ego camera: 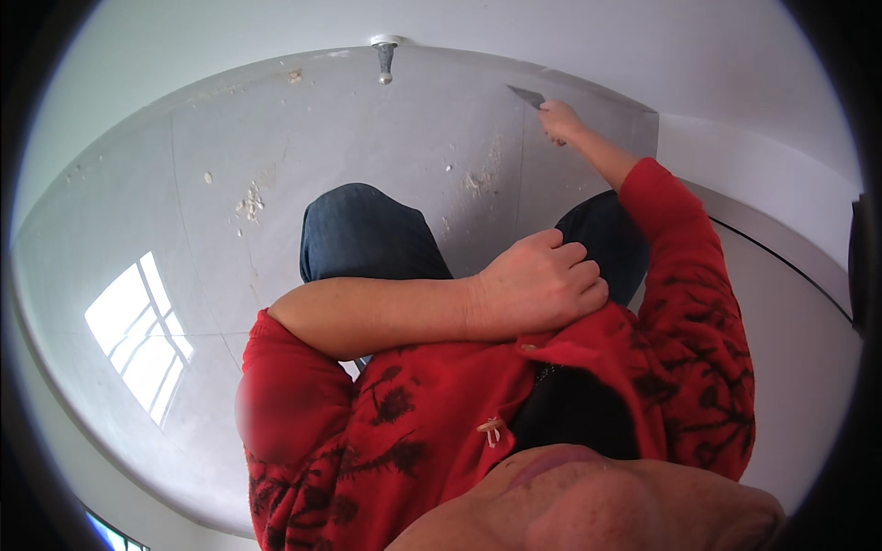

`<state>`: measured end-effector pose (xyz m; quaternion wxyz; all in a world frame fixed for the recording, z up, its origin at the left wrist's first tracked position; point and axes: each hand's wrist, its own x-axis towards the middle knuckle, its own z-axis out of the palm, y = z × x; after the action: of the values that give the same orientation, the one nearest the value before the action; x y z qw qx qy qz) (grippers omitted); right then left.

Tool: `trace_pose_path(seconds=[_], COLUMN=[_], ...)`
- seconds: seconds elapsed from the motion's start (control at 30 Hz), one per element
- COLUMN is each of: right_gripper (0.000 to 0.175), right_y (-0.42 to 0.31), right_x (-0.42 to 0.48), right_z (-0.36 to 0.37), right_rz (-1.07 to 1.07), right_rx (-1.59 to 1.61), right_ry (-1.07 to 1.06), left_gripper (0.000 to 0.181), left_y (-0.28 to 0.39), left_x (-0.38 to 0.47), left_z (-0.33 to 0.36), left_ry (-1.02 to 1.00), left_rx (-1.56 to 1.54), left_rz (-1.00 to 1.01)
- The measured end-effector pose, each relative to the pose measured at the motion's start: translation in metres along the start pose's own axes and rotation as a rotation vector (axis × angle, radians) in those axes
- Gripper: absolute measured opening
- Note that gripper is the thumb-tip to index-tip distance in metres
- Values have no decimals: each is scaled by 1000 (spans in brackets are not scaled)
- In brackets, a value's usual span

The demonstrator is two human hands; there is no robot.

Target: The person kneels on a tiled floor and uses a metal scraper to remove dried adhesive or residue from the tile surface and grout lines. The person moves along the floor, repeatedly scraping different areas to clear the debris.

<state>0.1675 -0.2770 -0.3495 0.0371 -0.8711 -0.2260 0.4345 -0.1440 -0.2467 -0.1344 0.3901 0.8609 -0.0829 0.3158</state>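
My right hand point(559, 122) grips a putty knife point(527, 95) by its handle, with the arm stretched out to the far right. The flat metal blade is low over the grey tiled floor point(386, 138), close to the wall's foot; whether its edge touches the tile cannot be made out. Across my lap lies my left forearm. My left hand point(544, 282) is curled into a fist beside my right knee, and no object shows in it. Pale flakes and crumbs lie in a small heap point(251, 203) left of my left knee, and in another patch point(480, 180) between my knees.
A white wall point(482, 27) curves around the far side of the floor. From its foot sticks out a short metal door stop point(386, 62). Stray crumbs point(295, 76) lie along the wall. Window light point(141, 337) reflects off the glossy tiles at left. A pale panel point(778, 330) stands at right.
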Motion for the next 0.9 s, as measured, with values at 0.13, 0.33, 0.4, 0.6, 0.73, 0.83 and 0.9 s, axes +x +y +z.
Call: trace_pose_path(seconds=[0.13,0.33,0.4,0.6,0.73,0.83,0.9], right_gripper=[19,21,28,32,31,29,27], right_y=[19,17,9,36,69,67,58], right_x=[11,-86,-90,-34,-22,-13,-4], right_z=[19,75,64,-30,-65,-59,-45], right_rz=[123,98,-89,-486,-628,-625,-673], right_rx=[257,-143,-189,-852,-923,-934,-849], right_ry=[-160,-503,-428,83,43,15,29], left_gripper=[18,17,16,15,14,16,18], left_y=[0,1,1,0,1,0,-1], left_x=[1,4,4,2,1,1,1], left_z=[2,2,2,5,7,12,16], left_ry=[4,1,-13,-27,-53,-81,-90], left_rx=[9,-10,-13,-7,33,56,63], left_rz=[5,45,41,18,1,-11,-26])
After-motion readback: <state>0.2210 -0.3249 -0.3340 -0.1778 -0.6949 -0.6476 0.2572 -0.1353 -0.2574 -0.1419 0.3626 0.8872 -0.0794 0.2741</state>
